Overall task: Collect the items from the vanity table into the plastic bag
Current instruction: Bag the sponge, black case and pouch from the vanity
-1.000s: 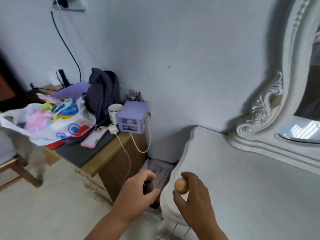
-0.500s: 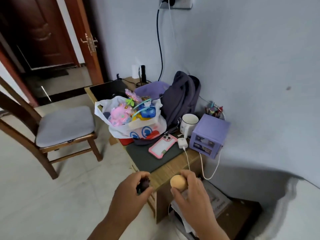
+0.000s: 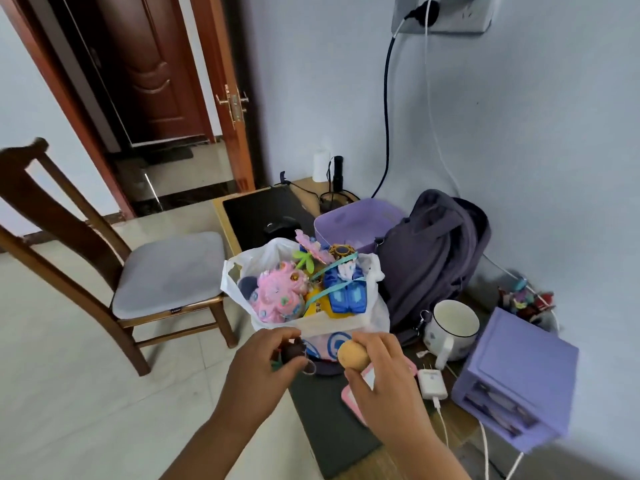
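While both hands hover at its near rim, the bag (image 3: 270,261) stands open on the bench (image 3: 450,424), already heaped with toys, its mouth facing up and lying at about twelve o'clock from both grips. The right hand (image 3: 384,372) pinches a tan ball (image 3: 353,355) between thumb and fingertips, so that grip is closed on the ball; the ball hangs just over the bag's front wall, near its five o'clock corner. The left hand (image 3: 256,368) is curled round a small dark trinket (image 3: 292,351) with a metal ring dangling below it; what the trinket is I cannot tell, as the fingers hide most of it. That grip sits at the bag's seven o'clock corner, just off the bench edge. Both hands are about equally near the mouth, the right one perhaps slightly closer to the middle. My judgement is that the coming move turns on carrying each item up and forward over the rim, since the front wall stands between the grips and the opening, and the heap inside leaves the clearest room near the front. Outward from the bag: a dark backpack (image 3: 429,258) at three o'clock, a mug (image 3: 450,327) and a purple drawer box (image 3: 512,375) at four o'clock, a pink phone (image 3: 349,396) under the right hand, and a chair (image 3: 166,271) at nine o'clock.
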